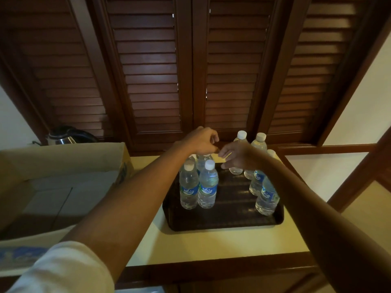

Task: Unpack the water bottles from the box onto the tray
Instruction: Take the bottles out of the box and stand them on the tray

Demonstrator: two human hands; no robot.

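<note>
A dark tray (224, 224) lies on the cream counter with several clear water bottles standing on it. Two blue-labelled bottles (208, 185) stand at the front left, and two more behind them. Another group of bottles (267, 197) stands along the tray's right side. My left hand (201, 141) hovers with curled fingers over a rear left bottle (203, 160) and hides its cap. Whether it grips the bottle is unclear. My right hand (234, 156), blurred, is in front of a rear bottle (241, 138), its fingers spread and pointing left. The cardboard box (63, 156) stands open at the left, with no bottles visible inside.
A steel kettle (61, 138) stands behind the box in the back left corner. Dark wooden louvred shutters (186, 70) rise right behind the counter. A wooden edge runs along the counter's front (211, 269), and a wooden rail borders the right side.
</note>
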